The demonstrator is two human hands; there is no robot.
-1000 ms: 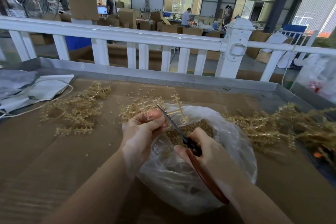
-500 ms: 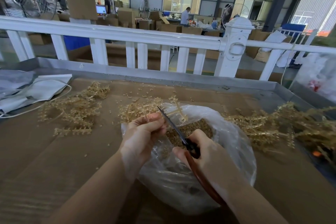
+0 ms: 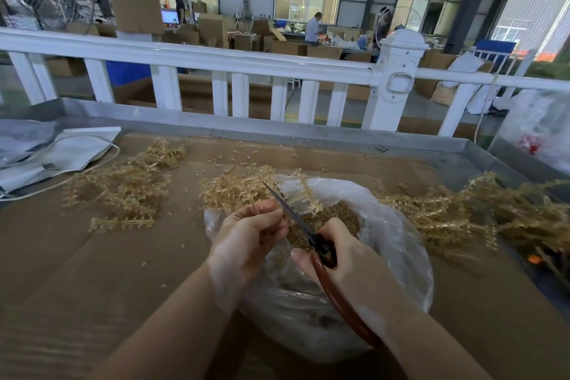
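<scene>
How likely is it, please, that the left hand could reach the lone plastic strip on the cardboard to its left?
Probably yes: the lone strip lies on open cardboard with nothing between it and the left hand. That hand pinches a second strip at the scissors, so it would need to release that first.

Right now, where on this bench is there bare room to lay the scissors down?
Barest is the near-left cardboard, between the left sprue pile and the left hand. A smaller patch lies near-right, beyond the plastic bag and below the right sprue pile. Crowded: the centre, where bag, scissors and right hand meet.
</scene>
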